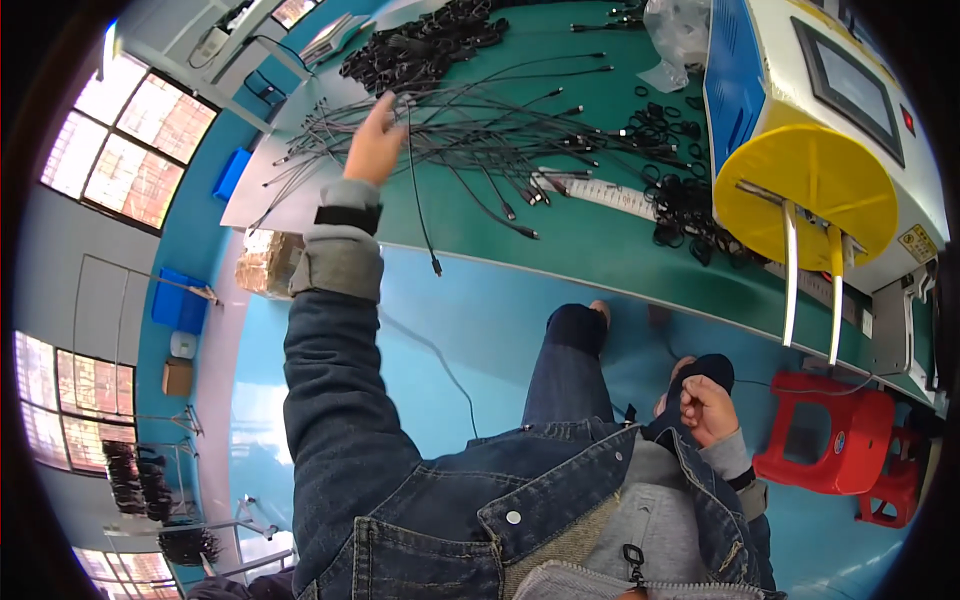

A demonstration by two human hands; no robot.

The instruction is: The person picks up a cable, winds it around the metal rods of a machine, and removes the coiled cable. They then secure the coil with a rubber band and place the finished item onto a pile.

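My left hand (376, 142) reaches over a spread pile of thin black cables (470, 130) on the table, its fingers slightly blurred and closed at one black cable (417, 195). That cable runs from the fingertips toward me, its plug end past the table's near edge. Low in front of my body, near my knee, my right hand (707, 408) is curled closed. Whether anything is inside it is hidden.
A white and blue machine (832, 75) with a yellow disc (800, 190) and two prongs stands at the right of the green table (620, 262). Small black coils (690, 215) lie beside it. Dark cable bundles (420, 50) lie behind. Red stools (825, 440) stand below right.
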